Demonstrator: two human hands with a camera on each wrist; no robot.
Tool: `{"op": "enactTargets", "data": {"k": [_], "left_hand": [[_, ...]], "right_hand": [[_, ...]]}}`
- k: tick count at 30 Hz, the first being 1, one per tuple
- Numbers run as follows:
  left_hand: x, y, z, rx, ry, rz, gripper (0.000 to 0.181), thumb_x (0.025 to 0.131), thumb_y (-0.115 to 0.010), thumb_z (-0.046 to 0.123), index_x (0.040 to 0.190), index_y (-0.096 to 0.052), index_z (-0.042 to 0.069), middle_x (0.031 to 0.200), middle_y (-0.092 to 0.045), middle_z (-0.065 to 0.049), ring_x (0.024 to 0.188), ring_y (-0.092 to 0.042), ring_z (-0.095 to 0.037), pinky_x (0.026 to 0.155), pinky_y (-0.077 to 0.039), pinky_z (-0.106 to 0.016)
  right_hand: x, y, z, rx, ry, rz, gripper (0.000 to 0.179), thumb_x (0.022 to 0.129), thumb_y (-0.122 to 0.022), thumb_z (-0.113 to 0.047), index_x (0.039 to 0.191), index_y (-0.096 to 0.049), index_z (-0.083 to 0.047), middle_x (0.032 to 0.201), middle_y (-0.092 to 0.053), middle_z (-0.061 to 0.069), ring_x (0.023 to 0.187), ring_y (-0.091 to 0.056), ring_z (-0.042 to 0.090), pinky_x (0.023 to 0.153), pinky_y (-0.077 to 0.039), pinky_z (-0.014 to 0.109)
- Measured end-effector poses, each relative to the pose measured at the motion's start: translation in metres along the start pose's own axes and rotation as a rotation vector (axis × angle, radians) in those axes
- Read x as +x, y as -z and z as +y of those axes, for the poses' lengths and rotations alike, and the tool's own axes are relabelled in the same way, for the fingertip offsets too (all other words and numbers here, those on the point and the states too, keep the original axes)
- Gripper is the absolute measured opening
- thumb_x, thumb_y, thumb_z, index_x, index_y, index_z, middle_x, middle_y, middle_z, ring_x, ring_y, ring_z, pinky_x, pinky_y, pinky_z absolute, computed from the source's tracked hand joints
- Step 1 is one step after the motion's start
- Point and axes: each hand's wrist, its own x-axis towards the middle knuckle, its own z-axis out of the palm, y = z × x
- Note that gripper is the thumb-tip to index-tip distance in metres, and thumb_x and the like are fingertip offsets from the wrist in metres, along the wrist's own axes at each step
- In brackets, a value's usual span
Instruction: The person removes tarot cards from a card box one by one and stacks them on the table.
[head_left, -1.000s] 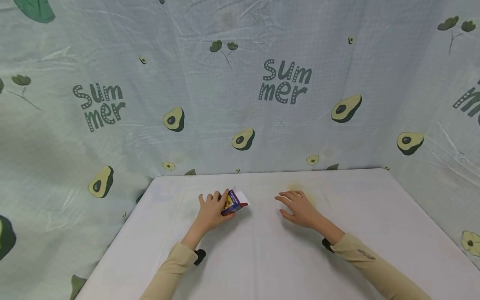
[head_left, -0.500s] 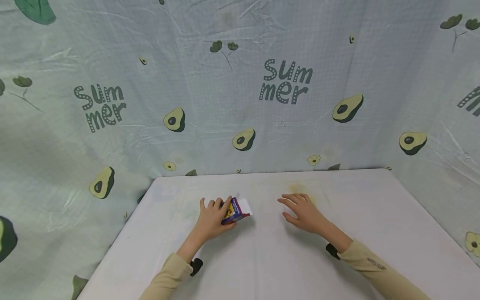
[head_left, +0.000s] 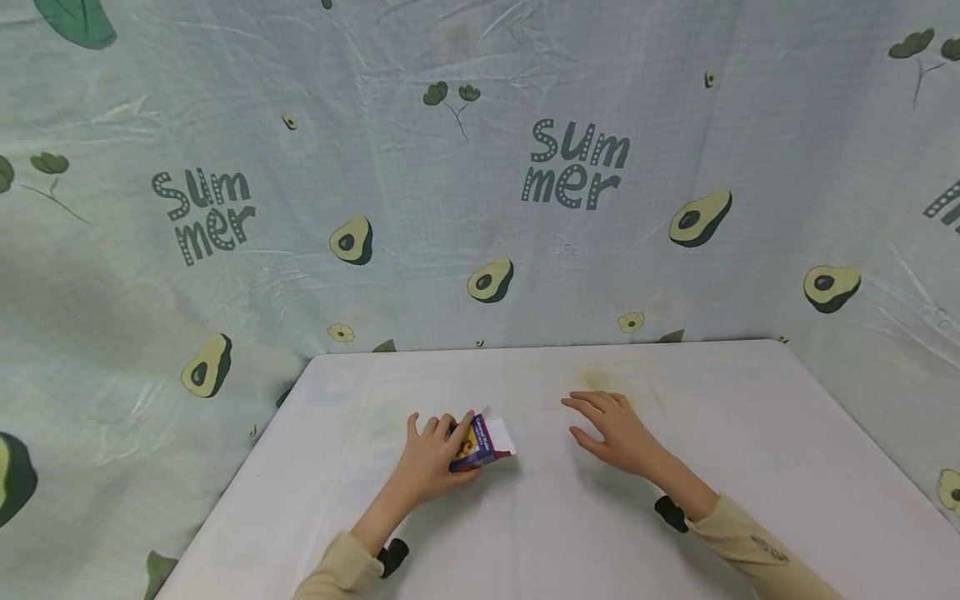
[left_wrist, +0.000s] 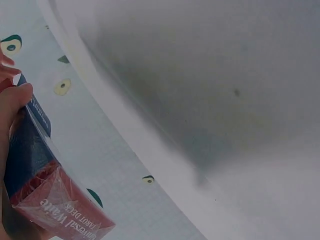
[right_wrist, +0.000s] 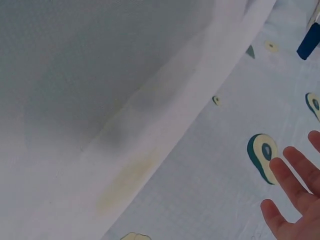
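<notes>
Avocado-print cloth (head_left: 420,167) hangs behind the white desk (head_left: 525,533), and from my remote seat I've got the tarot box (head_left: 476,442) over the desk, a bit left of middle. Left hand (head_left: 426,462) has it, thumb and fingers around its sides, so that grip is taken. Right hand (head_left: 611,429) is holding nothing, fingers spread. Key thing imo: the box is way nearer the left, with its white end (head_left: 502,437) facing the right hand across a gap. Can't really call its long axis from the head view, tbh.
</notes>
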Motion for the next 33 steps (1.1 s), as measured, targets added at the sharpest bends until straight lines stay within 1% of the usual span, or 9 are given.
{"op": "enactTargets", "data": {"k": [7,12,15,20,27,30,33], "left_hand": [[0.003,0.008,0.014,-0.051,-0.015,-0.017,0.078,0.069,-0.065,0.057,0.131,-0.043,0.017,0.102,-0.052,-0.004,0.088,-0.05,-0.019,0.085,-0.033,-0.054],[0.009,0.013,0.022,-0.087,-0.021,-0.026,0.078,0.068,-0.066,0.056,0.131,-0.043,0.016,0.103,-0.052,-0.004,0.088,-0.049,-0.019,0.083,-0.034,-0.05],[0.013,0.014,0.026,-0.106,-0.015,-0.044,0.079,0.068,-0.066,0.056,0.131,-0.043,0.016,0.103,-0.052,-0.004,0.088,-0.049,-0.019,0.082,-0.035,-0.047],[0.018,0.015,0.032,-0.123,-0.012,-0.073,0.079,0.068,-0.066,0.056,0.132,-0.043,0.017,0.104,-0.051,-0.004,0.089,-0.048,-0.019,0.079,-0.037,-0.043],[0.023,0.017,0.037,-0.129,-0.012,-0.069,0.078,0.069,-0.066,0.057,0.132,-0.042,0.018,0.105,-0.051,-0.003,0.089,-0.047,-0.017,0.078,-0.037,-0.039],[0.023,0.015,0.038,-0.127,-0.003,-0.067,0.077,0.069,-0.065,0.057,0.133,-0.042,0.019,0.105,-0.051,-0.003,0.089,-0.047,-0.017,0.077,-0.037,-0.038],[0.023,0.013,0.039,-0.137,0.013,-0.068,0.077,0.069,-0.066,0.056,0.133,-0.042,0.02,0.104,-0.051,-0.003,0.089,-0.047,-0.017,0.076,-0.036,-0.037]], "right_hand": [[0.0,0.011,-0.01,0.102,-0.061,-0.006,0.041,0.08,-0.065,-0.019,0.12,-0.055,-0.014,0.118,-0.056,0.005,0.109,-0.052,0.022,0.083,-0.04,0.046],[0.002,0.016,-0.014,0.223,-0.092,-0.015,0.037,0.082,-0.062,-0.017,0.118,-0.055,-0.012,0.116,-0.058,0.004,0.106,-0.055,0.021,0.084,-0.046,0.041],[0.003,0.017,-0.017,0.301,-0.144,-0.033,0.035,0.084,-0.061,-0.017,0.118,-0.056,-0.011,0.115,-0.059,0.002,0.101,-0.057,0.02,0.081,-0.048,0.036],[0.004,0.018,-0.022,0.395,-0.236,-0.072,0.033,0.086,-0.057,-0.017,0.119,-0.056,-0.011,0.115,-0.06,0.004,0.094,-0.06,0.018,0.076,-0.048,0.035],[0.007,0.018,-0.029,0.525,-0.346,-0.156,0.03,0.089,-0.054,-0.023,0.117,-0.056,-0.013,0.112,-0.062,0.007,0.091,-0.06,0.019,0.069,-0.047,0.022],[0.007,0.016,-0.028,0.586,-0.387,-0.183,0.03,0.089,-0.053,-0.024,0.117,-0.056,-0.011,0.111,-0.062,0.009,0.091,-0.06,0.021,0.068,-0.047,0.022],[0.006,0.014,-0.027,0.662,-0.432,-0.21,0.031,0.09,-0.053,-0.024,0.116,-0.056,-0.008,0.111,-0.061,0.015,0.089,-0.06,0.025,0.067,-0.05,0.026]]}}
